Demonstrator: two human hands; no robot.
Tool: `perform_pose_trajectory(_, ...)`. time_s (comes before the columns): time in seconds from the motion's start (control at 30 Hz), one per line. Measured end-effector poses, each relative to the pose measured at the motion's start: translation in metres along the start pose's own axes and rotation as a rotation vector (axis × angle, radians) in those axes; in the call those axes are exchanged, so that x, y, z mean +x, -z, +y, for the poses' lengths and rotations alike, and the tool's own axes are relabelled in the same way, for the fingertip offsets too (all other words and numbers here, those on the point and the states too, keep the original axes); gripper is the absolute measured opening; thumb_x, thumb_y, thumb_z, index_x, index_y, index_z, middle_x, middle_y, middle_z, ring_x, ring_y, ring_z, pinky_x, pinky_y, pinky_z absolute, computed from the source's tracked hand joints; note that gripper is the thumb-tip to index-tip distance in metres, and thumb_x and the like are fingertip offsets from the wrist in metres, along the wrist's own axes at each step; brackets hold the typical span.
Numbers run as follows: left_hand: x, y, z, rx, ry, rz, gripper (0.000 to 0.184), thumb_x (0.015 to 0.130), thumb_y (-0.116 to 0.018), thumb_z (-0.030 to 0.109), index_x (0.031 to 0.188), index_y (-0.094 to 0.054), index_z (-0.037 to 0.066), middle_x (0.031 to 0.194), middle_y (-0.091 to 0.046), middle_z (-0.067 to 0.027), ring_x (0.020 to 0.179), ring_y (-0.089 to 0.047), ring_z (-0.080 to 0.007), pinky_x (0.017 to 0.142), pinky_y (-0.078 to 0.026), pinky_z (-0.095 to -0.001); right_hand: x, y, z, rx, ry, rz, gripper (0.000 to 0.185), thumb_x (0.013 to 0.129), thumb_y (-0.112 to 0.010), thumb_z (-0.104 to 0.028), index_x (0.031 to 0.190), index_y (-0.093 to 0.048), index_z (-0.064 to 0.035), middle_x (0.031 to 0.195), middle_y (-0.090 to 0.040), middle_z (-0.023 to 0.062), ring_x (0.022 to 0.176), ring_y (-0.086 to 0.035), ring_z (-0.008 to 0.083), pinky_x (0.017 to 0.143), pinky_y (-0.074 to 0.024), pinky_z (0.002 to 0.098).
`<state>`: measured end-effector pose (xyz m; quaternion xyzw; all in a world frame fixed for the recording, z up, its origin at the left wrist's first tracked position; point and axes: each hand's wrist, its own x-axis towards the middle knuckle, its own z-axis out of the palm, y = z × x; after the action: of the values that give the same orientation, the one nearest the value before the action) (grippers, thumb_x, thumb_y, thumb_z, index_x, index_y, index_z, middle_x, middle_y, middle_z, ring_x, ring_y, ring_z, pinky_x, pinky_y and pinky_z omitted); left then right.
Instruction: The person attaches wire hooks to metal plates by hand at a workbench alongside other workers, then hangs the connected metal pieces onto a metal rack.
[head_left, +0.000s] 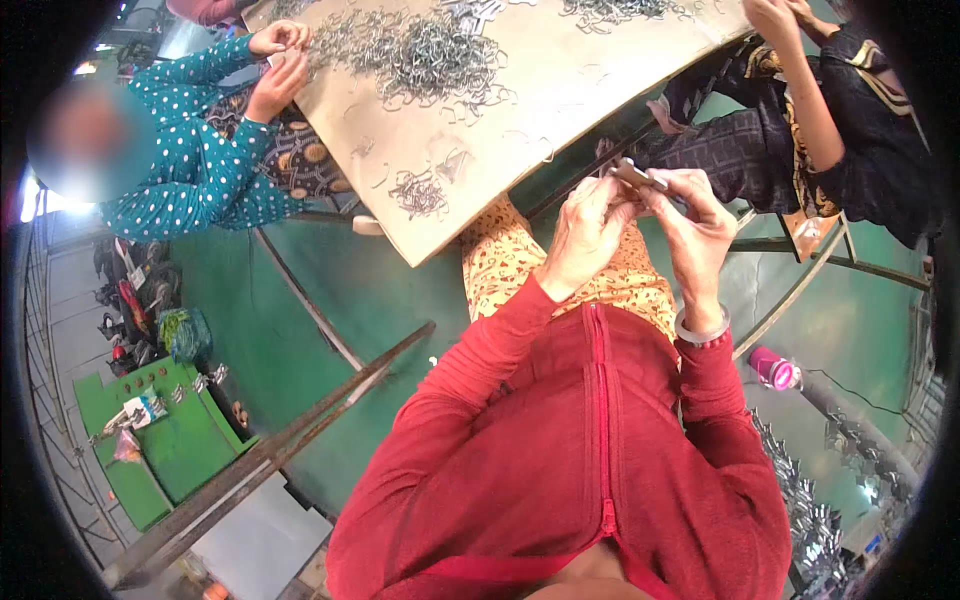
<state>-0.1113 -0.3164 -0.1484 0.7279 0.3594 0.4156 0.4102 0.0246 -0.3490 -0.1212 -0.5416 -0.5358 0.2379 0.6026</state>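
A small, flat, dark metal piece (pixel 638 178) is raised over my lap, just off the table's near edge. My left hand (pixel 590 228) pinches it at its left end, fingers closed. From the other side my right hand (pixel 697 228), with a bangle on the wrist, grips it between thumb and fingers. My fingers partly cover the piece, so its exact kind is unclear. On the table (pixel 560 105) to the left lies a small heap of thin bent metal hooks (pixel 418 194). Farther back spreads a much larger pile of similar hooks (pixel 430 60).
A person in a dotted teal sleeve (pixel 200 190) works at the table's left side; another in dark clothes (pixel 740 150) sits at the right. Metal bars (pixel 300 430) and a green bench (pixel 170 440) are at lower left. A pink cylinder (pixel 772 368) and metal parts (pixel 810 510) are at right.
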Motion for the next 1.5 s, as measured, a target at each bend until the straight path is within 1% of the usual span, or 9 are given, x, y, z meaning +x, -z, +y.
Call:
perform_pose_trajectory(0.13,-0.015,-0.001,-0.011,-0.040,0.067,-0.055,0.019,0.083,-0.062,0.012,0.099,-0.060,0.003,0.089,-0.061,-0.0107,0.082,-0.062,-0.0233,0.072,-0.048,-0.0326,-0.015,0.002,0.016,0.099,-0.212,0.037,0.024,0.070,-0.070,0.006,0.093,-0.067,0.0000,0.081,-0.062,0.0035,0.076,-0.056,0.0110,0.072,-0.0443,0.0229)
perform_pose_trajectory(0.23,-0.002,0.013,-0.020,-0.082,0.118,0.188,0.017,0.080,-0.062,0.009,0.096,-0.062,0.002,0.089,-0.062,-0.0120,0.085,-0.058,-0.0263,0.073,-0.047,-0.0348,-0.009,0.002,0.020,0.270,-0.389,0.065,0.024,0.070,-0.071,0.006,0.093,-0.067,0.0003,0.080,-0.061,0.0027,0.074,-0.055,0.0089,0.070,-0.0439,0.0214)
perform_pose_trajectory(0.37,0.054,0.079,-0.058,0.569,-0.203,-0.179,0.020,0.077,-0.063,0.009,0.097,-0.065,0.005,0.094,-0.061,-0.0103,0.089,-0.055,-0.0258,0.075,-0.047,-0.0362,-0.001,0.003,0.026,0.308,-0.417,0.081,0.024,0.071,-0.071,0.006,0.094,-0.067,-0.0002,0.079,-0.061,0.0017,0.071,-0.053,0.0073,0.068,-0.0430,0.0204)
perform_pose_trajectory(0.53,0.083,0.088,-0.081,0.713,-0.319,-0.523,0.012,0.076,-0.059,0.011,0.087,-0.060,0.006,0.089,-0.057,-0.0076,0.089,-0.054,-0.0248,0.075,-0.046,-0.0348,0.007,0.003,0.031,0.320,-0.426,0.079,0.023,0.071,-0.071,0.004,0.094,-0.068,-0.0008,0.078,-0.061,0.0001,0.070,-0.052,0.0056,0.066,-0.0425,0.0196)
perform_pose_trajectory(0.63,0.081,0.081,-0.078,0.839,-0.416,-0.425,0.010,0.077,-0.059,0.009,0.087,-0.059,0.004,0.084,-0.057,-0.0095,0.084,-0.056,-0.0258,0.072,-0.047,-0.0334,0.005,0.001,0.033,0.399,-0.454,0.103,0.024,0.072,-0.072,0.004,0.095,-0.067,-0.0001,0.078,-0.062,0.0004,0.069,-0.054,0.0052,0.066,-0.0444,0.0189)
perform_pose_trajectory(0.83,0.065,0.059,-0.037,0.002,0.188,-0.017,0.011,0.085,-0.057,0.007,0.092,-0.061,-0.001,0.079,-0.061,-0.0065,0.073,-0.057,-0.0134,0.067,-0.048,-0.0265,-0.002,-0.002,0.038,0.472,-0.492,0.113,0.023,0.072,-0.072,0.003,0.095,-0.066,0.0009,0.080,-0.064,0.0024,0.070,-0.057,0.0063,0.066,-0.0475,0.0195)
perform_pose_trajectory(0.97,0.049,0.050,0.006,-0.625,0.407,-0.073,0.017,0.084,-0.063,0.007,0.097,-0.062,-0.004,0.094,-0.064,-0.0068,0.073,-0.055,-0.0082,0.067,-0.046,-0.0223,-0.004,-0.005,0.033,0.474,-0.510,0.096,0.023,0.072,-0.071,0.003,0.094,-0.066,0.0014,0.079,-0.064,0.0026,0.069,-0.057,0.0067,0.066,-0.0481,0.0202)
perform_pose_trajectory(1.13,0.044,0.040,0.000,-0.649,0.327,-0.084,0.015,0.082,-0.066,0.011,0.094,-0.064,0.002,0.098,-0.062,-0.0039,0.090,-0.055,-0.0098,0.084,-0.043,-0.0260,-0.005,-0.009,0.026,0.461,-0.487,0.082,0.023,0.072,-0.071,0.004,0.094,-0.066,0.0011,0.079,-0.064,0.0025,0.070,-0.057,0.0069,0.067,-0.0480,0.0203)
perform_pose_trajectory(1.5,0.021,0.017,0.003,-0.522,0.162,0.156,0.008,0.089,-0.055,0.006,0.091,-0.055,-0.001,0.083,-0.064,-0.0070,0.080,-0.060,-0.0107,0.069,-0.050,-0.0247,-0.009,-0.013,0.020,0.117,-0.257,-0.021,0.017,0.073,-0.065,0.009,0.089,-0.065,0.0029,0.084,-0.058,0.0035,0.078,-0.055,0.0106,0.069,-0.0448,0.0210)
